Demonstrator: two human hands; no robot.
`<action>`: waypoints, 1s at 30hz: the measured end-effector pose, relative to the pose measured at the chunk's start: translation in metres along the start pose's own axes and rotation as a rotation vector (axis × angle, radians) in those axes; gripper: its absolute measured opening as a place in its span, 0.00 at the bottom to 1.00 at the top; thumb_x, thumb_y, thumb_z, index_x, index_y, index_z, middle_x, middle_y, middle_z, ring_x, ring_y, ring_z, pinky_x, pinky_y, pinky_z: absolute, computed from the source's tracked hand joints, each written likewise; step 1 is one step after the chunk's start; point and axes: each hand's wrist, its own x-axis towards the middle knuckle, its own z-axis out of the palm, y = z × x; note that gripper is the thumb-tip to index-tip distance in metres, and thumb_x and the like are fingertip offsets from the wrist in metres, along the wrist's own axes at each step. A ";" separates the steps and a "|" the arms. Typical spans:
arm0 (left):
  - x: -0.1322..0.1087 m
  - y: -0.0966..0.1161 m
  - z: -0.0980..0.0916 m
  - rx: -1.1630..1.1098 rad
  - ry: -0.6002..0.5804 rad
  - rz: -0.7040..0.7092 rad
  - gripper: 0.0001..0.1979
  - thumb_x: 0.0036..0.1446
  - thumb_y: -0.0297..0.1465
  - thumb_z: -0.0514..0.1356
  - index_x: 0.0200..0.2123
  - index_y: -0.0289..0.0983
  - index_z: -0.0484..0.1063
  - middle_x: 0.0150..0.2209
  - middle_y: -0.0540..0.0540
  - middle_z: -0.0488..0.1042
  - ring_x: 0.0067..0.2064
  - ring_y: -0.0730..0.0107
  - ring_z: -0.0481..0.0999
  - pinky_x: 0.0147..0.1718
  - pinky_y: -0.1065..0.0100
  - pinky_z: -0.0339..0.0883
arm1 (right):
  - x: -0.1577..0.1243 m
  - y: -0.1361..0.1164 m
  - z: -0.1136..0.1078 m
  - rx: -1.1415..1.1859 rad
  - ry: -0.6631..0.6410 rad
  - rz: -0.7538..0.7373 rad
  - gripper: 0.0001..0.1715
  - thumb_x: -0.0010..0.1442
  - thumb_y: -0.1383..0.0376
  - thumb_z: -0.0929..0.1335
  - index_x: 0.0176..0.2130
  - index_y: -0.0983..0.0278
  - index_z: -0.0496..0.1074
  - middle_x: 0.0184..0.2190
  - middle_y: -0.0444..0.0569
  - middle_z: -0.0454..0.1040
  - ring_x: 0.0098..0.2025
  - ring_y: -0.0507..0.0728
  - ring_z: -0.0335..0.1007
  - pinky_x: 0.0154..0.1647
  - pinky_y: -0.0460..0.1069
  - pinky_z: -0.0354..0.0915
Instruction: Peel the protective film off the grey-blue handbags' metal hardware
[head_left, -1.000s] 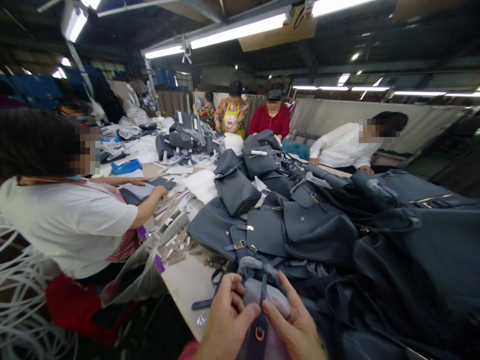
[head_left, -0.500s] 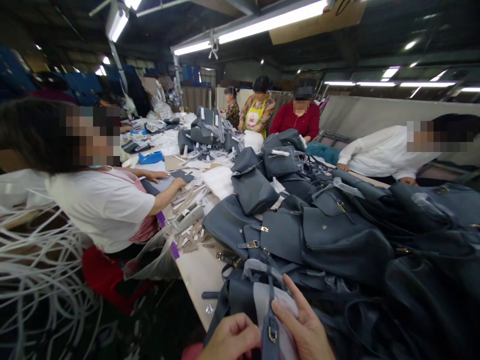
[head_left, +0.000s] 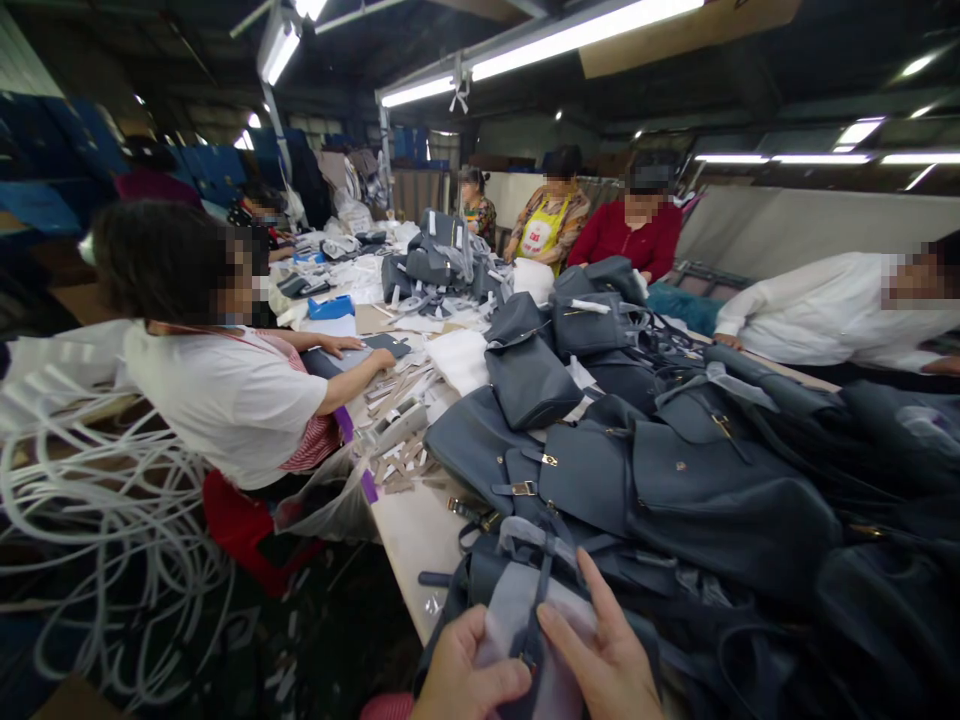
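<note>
A dark blue-grey leather bag [head_left: 486, 568] lies at the table's near edge in front of me, with translucent wrapping sheet [head_left: 504, 607] over it. Across the sheet runs a narrow strap [head_left: 542, 590] with a small gold buckle [head_left: 528, 660]. My left hand [head_left: 474, 668] is closed, its thumb and fingers pinching the strap beside the buckle. From the other side, my right hand [head_left: 606, 640] presses its thumb against the strap, its index finger stretched along the bag. The remaining right fingers are partly hidden.
Beyond my hands, dark bags [head_left: 705, 490] are heaped on the table [head_left: 409, 530]. Offcut strips [head_left: 397, 462] lie at left. A person in a white shirt [head_left: 232, 400] works there; several others stand across the table. White tubing [head_left: 112, 520] and a red stool [head_left: 240, 530] occupy the floor.
My left hand has moved onto the strap at the buckle, its thumb now over it. My right hand stays nearly in place. The surroundings have shifted rightward in view.
</note>
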 end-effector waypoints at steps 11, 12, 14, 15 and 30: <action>-0.020 0.010 -0.002 0.265 0.095 0.093 0.20 0.43 0.44 0.69 0.26 0.38 0.63 0.20 0.57 0.58 0.19 0.79 0.57 0.18 0.75 0.57 | 0.020 -0.004 -0.001 -0.227 0.058 -0.073 0.62 0.43 0.53 0.77 0.68 0.59 0.49 0.33 0.42 0.79 0.29 0.56 0.74 0.31 0.48 0.69; -0.022 0.011 -0.002 0.296 0.097 0.091 0.18 0.45 0.43 0.67 0.26 0.38 0.65 0.20 0.56 0.58 0.19 0.78 0.57 0.18 0.75 0.58 | 0.020 -0.004 -0.002 -0.210 0.055 -0.068 0.62 0.42 0.52 0.77 0.68 0.61 0.50 0.33 0.42 0.79 0.29 0.55 0.74 0.31 0.48 0.69; -0.024 0.012 -0.002 0.389 0.124 0.142 0.15 0.49 0.42 0.65 0.27 0.37 0.67 0.22 0.53 0.61 0.21 0.75 0.60 0.20 0.73 0.60 | 0.019 -0.004 -0.003 -0.183 0.028 -0.060 0.62 0.43 0.51 0.76 0.68 0.63 0.49 0.30 0.41 0.79 0.28 0.55 0.72 0.31 0.48 0.67; -0.024 0.012 -0.003 0.449 0.143 0.198 0.14 0.50 0.41 0.64 0.26 0.37 0.69 0.24 0.51 0.64 0.23 0.73 0.63 0.22 0.72 0.62 | 0.018 -0.005 -0.004 -0.181 0.007 -0.057 0.61 0.45 0.51 0.75 0.68 0.64 0.49 0.28 0.40 0.78 0.28 0.55 0.71 0.31 0.48 0.66; -0.030 0.012 -0.010 0.778 0.204 0.485 0.04 0.53 0.32 0.63 0.27 0.40 0.73 0.27 0.47 0.69 0.27 0.68 0.66 0.28 0.70 0.57 | 0.019 -0.029 0.012 -0.545 -0.049 -0.251 0.59 0.49 0.58 0.71 0.70 0.62 0.40 0.18 0.33 0.61 0.22 0.55 0.60 0.28 0.49 0.58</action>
